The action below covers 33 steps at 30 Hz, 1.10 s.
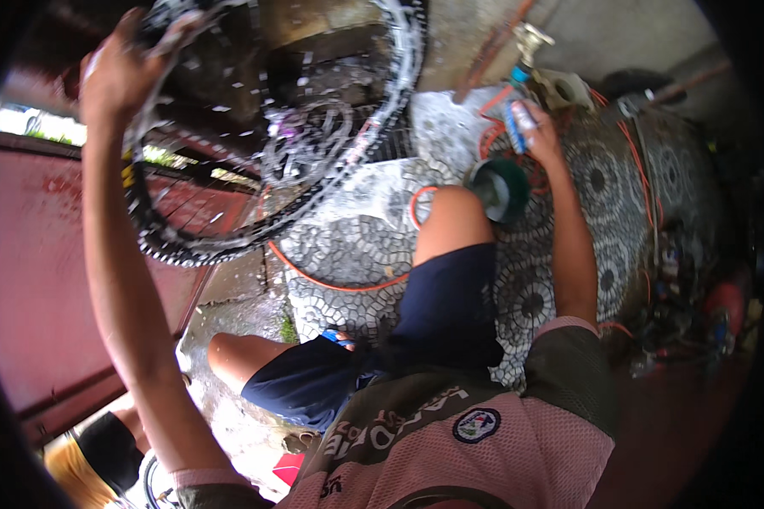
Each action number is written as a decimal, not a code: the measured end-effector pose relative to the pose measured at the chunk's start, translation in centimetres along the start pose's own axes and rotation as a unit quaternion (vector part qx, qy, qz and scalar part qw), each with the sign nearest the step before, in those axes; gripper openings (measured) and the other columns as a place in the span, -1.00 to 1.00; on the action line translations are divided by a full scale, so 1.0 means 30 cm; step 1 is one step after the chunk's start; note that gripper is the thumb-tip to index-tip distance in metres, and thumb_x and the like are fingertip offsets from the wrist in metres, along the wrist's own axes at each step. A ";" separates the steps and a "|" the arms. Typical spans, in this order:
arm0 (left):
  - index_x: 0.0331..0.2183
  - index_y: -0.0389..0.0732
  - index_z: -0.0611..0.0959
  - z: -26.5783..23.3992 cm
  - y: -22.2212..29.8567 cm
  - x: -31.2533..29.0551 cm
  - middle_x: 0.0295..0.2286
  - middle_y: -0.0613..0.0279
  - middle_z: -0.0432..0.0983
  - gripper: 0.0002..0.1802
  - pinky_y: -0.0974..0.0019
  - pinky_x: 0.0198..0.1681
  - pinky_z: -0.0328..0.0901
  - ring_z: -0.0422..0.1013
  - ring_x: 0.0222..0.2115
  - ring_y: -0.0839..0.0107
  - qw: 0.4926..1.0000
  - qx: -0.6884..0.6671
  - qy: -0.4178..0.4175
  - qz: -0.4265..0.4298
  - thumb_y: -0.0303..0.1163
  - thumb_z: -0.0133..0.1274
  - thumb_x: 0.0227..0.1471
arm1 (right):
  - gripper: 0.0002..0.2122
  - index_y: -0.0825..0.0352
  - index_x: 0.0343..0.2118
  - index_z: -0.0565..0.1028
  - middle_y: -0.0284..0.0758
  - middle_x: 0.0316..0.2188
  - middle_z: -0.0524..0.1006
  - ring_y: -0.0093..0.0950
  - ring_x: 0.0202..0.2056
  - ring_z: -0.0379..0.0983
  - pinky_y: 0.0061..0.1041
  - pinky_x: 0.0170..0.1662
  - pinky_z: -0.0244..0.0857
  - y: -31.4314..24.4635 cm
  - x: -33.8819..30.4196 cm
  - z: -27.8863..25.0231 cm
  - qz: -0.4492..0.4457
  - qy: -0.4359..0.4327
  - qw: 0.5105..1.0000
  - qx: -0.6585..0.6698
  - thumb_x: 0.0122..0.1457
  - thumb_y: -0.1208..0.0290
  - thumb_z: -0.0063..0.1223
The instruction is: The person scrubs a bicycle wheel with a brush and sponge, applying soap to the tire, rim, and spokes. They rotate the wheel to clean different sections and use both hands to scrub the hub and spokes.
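Note:
My left hand (132,72), arm stretched far forward, grips the far left side of a bicycle wheel (204,250). The wheel has a black knobby tyre and is streaked with white suds, and it stands tilted in front of me. At the right, my right hand (542,136) is closed around a blue scrub brush (514,127) with suds on it. Just below that hand, a dark green bucket (518,195) sits beside my knee, apart from the wheel. The top of the wheel runs out of the picture.
A tap (530,47) with a blue fitting rises at the far right. An orange hose (339,287) curls over the patterned stone floor (526,297). A red metal panel (68,271) stands at the left; a drain grate (390,140) lies behind the wheel. Another person (106,450) is partly visible lower left.

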State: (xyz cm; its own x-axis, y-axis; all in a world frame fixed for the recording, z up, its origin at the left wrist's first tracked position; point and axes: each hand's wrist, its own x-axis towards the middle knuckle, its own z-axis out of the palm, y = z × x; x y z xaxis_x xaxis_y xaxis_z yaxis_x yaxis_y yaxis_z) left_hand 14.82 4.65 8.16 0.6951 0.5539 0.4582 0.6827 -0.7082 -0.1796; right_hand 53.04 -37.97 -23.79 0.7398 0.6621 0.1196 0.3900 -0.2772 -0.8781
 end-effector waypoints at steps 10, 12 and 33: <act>0.24 -0.31 0.48 0.055 -0.084 0.037 0.12 -0.21 0.52 -0.14 0.04 0.21 0.35 0.46 0.16 -0.07 0.999 0.020 -0.016 0.025 0.15 0.19 0.15 | -0.72 0.26 -0.07 0.71 -0.21 0.18 0.55 -0.17 0.16 0.52 -0.21 0.20 0.42 0.412 -0.372 0.274 0.148 -0.368 0.762 -0.512 0.15 0.40 0.22; 0.25 -0.32 0.47 0.039 -0.087 0.039 0.13 -0.21 0.50 -0.15 0.05 0.21 0.34 0.46 0.16 -0.06 0.999 0.036 -0.022 0.018 0.12 0.20 0.16 | -0.72 0.26 -0.06 0.70 -0.21 0.20 0.54 -0.18 0.20 0.50 -0.21 0.20 0.42 0.470 -0.349 0.360 0.158 -0.354 0.789 -0.476 0.18 0.36 0.19; 0.26 -0.31 0.45 0.108 -0.233 -0.009 0.09 -0.22 0.54 -0.03 0.05 0.18 0.36 0.48 0.14 -0.04 0.998 0.010 0.048 0.048 0.31 0.12 0.15 | -0.70 0.38 -0.11 0.69 -0.05 -0.03 0.66 -0.16 0.01 0.62 -0.19 0.01 0.47 0.514 -0.179 0.239 0.151 -0.385 0.789 -0.454 0.20 0.33 0.12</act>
State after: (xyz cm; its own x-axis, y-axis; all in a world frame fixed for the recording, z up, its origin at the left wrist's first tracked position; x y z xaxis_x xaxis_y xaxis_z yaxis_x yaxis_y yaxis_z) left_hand 10.59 10.87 6.47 0.7328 0.4392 0.5197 0.6198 -0.7461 -0.2434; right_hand 51.15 -40.81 -41.30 0.4582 0.6006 -0.6552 0.7506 -0.6563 -0.0766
